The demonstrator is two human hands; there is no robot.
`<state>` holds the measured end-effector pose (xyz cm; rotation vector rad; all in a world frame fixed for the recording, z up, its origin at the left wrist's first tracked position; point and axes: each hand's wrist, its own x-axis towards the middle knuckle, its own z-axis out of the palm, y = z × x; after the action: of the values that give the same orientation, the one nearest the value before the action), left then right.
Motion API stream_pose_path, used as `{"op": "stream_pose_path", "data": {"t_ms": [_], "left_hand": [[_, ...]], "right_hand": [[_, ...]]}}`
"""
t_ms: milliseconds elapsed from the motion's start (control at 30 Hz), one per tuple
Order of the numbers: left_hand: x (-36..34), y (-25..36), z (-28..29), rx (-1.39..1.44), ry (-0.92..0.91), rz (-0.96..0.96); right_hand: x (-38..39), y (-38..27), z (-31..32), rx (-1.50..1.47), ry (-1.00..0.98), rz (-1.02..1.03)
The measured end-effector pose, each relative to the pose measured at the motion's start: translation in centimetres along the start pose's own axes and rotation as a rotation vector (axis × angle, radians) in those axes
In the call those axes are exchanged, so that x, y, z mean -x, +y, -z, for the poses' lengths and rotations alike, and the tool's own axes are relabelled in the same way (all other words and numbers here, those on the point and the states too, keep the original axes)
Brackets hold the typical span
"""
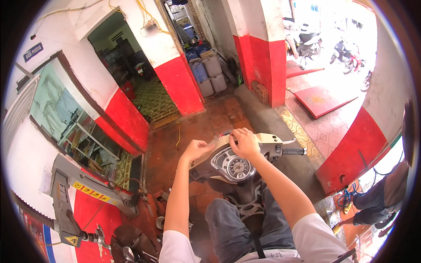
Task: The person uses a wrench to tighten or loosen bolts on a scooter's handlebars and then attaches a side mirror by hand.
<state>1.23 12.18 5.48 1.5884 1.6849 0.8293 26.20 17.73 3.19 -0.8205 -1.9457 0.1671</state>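
1. Over the scooter's handlebar (245, 147), seen from the head camera, both hands work at the top edge of the cream headlight cover (267, 139): the left hand (198, 149) is pinched around something thin at the cover's left end, though what it holds is too small to tell; the right hand (245, 143) is curled with fingers pressing down on the cover's rim just above the round speedometer (238, 166)
2. To do this well, I judge the two hands should keep even pressure along the rim, staying clear of the black right grip (294, 151) and its lever
3. By the far wall stand stacked jerrycans (209, 72), blue ones behind, whitish grey ones in front
4. High on the white wall at the left hangs a small blue oblong sign (33, 51) with pale lettering
5. Low on the left, a grey machine (66, 197) bears a yellow strip label (91, 191) along its arm and a yellow triangular warning label (71, 240) near its base
6. On the tiled floor at the right lies a flat red panel (322, 100)
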Motion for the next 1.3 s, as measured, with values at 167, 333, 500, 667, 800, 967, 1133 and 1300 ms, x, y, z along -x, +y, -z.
{"op": "stream_pose_path", "data": {"t_ms": [167,333,500,667,800,967,1133,1300], "left_hand": [[-1.8,-3.4,1.4,0.483,0.301,0.380],[-1.4,-3.5,1.2,0.617,0.397,0.440],[0.3,-7.5,2.8,1.245,0.685,0.346],[5.3,-8.4,1.2,1.449,0.772,0.150],[9.1,-4.7,-2.7,1.348,0.907,0.050],[11.4,-6.5,-3.8,0.243,0.878,-0.191],[9.7,0.5,-4.1,-0.383,0.665,-0.433],[7.7,2.6,-1.2,-0.478,0.277,-0.277]], "right_hand": [[-0.2,-0.1,-0.1,-0.010,-0.005,0.007],[0.0,0.4,-0.2,-0.019,0.026,0.027],[-0.1,-0.1,-0.4,-0.045,0.029,0.022],[-0.1,-0.1,0.1,-0.034,0.022,0.011],[0.1,0.4,-0.1,-0.016,0.042,0.017],[-0.2,-0.7,-0.2,-0.039,0.040,0.032],[-0.8,-2.2,2.1,-0.233,0.120,0.081],[-1.8,-15.7,14.5,-0.704,0.105,0.356]]}}
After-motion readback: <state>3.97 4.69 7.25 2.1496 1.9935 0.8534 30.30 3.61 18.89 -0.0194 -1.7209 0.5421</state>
